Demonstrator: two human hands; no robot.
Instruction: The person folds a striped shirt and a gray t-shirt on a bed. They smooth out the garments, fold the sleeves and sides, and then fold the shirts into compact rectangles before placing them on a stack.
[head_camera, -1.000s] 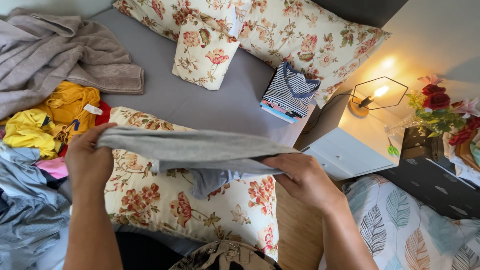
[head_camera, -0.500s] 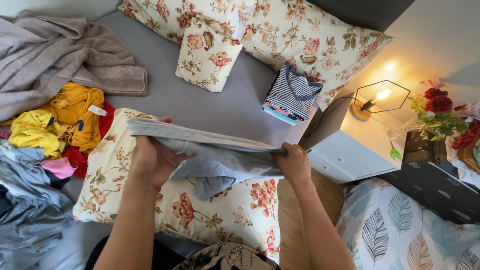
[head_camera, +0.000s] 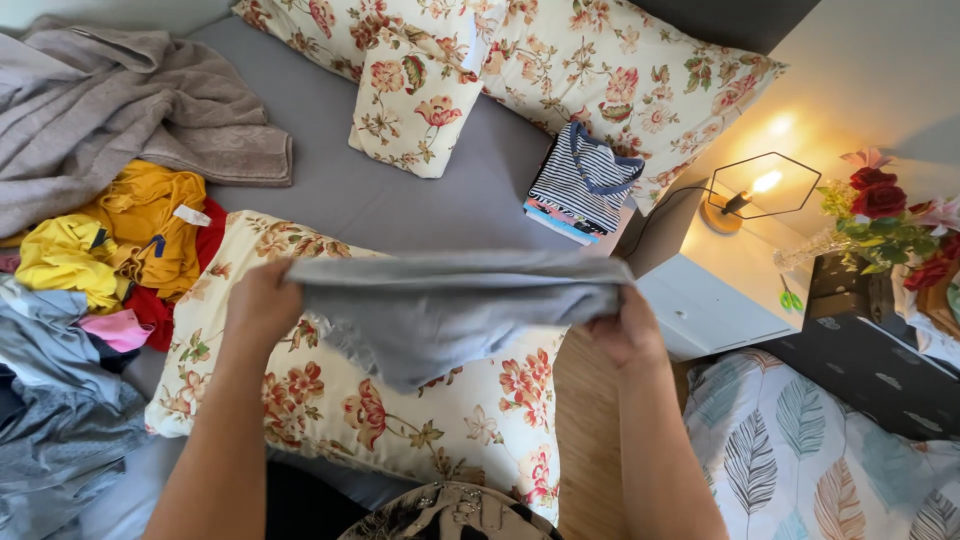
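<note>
Both hands have spread apart since the earlier frame, stretching the grey cloth wider. The left hand and right hand each grip an end, holding it above the floral pillow, with folded clothes at one o'clock.

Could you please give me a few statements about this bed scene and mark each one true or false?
1. Both hands hold the grey garment stretched between them. True: the left hand grips one end and the right hand the other.
2. The garment lies flat on the nightstand. False: it is held up over the floral pillow.
3. A folded striped shirt sits near the edge of the bed. True.
4. The lamp is off. False: its bulb glows.
5. The pile of yellow clothes lies on the right hand's side. False: it lies beyond the left hand.
</note>
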